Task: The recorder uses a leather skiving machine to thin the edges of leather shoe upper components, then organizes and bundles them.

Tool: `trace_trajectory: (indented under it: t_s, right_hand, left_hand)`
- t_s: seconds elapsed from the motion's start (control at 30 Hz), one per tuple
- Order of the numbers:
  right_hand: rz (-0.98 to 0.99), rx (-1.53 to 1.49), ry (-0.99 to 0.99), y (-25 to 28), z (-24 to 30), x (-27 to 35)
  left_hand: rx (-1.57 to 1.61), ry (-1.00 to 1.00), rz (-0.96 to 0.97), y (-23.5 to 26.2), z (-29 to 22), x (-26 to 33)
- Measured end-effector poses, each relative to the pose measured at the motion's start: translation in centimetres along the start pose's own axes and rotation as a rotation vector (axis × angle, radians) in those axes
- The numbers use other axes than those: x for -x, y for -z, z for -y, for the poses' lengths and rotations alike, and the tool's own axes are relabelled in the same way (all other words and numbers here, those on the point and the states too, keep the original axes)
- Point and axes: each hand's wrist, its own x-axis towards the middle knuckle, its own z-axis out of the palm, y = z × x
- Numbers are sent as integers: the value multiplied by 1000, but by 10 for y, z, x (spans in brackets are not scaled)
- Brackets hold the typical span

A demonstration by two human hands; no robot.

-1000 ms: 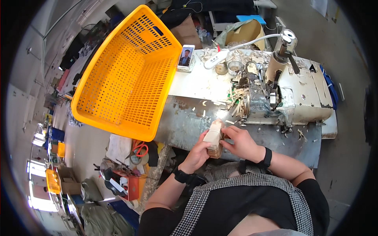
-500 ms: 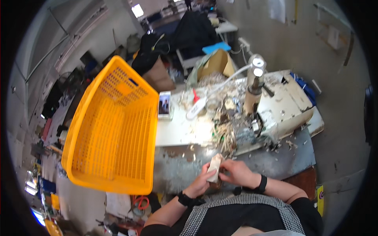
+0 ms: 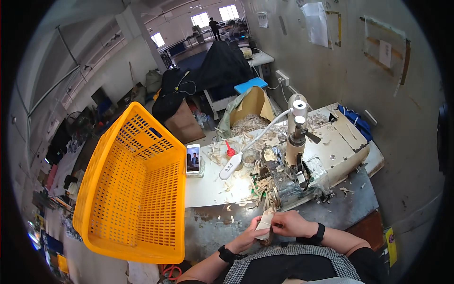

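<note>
Our view is tilting up from a second ago, taking in more of the room, while we are keeping the pale stack (image 3: 266, 219) over the counter's (image 3: 202, 226) near edge, in front of the machine (image 3: 335, 150). Our left hand (image 3: 244, 238) is clamping its fingers on the stack, and our right hand (image 3: 292, 223) is bunching its fingers against the other side, whether gripping we cannot tell, so the handling is seemingly continuing there.
</note>
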Motion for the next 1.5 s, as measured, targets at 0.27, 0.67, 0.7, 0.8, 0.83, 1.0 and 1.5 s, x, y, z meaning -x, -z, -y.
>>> trace_trajectory:
  t_s: [0.27,0.67,0.7,0.8,0.83,1.0,1.5]
  right_hand:
    - [6,-611,-19,10,-5,2]
    - [-226,-535,-352,57,-13,28]
    - [-304,-389,-333,60,-17,32]
    - [-645,20,-285,62,-31,46]
    - [-639,17,-330,65,-34,52]
    - [-384,-17,-455,35,-53,70]
    - [-338,348,-419,7,-62,77]
  left_hand:
    - [167,-38,46,0,-3,0]
    - [-208,5,237,-17,-29,5]
    - [-243,9,245,-18,-30,7]
    - [-360,37,218,-7,-25,8]
    - [-386,56,169,1,-23,8]
    - [-500,80,-29,37,-4,4]
    - [-1598,-98,-380,10,-11,-16]
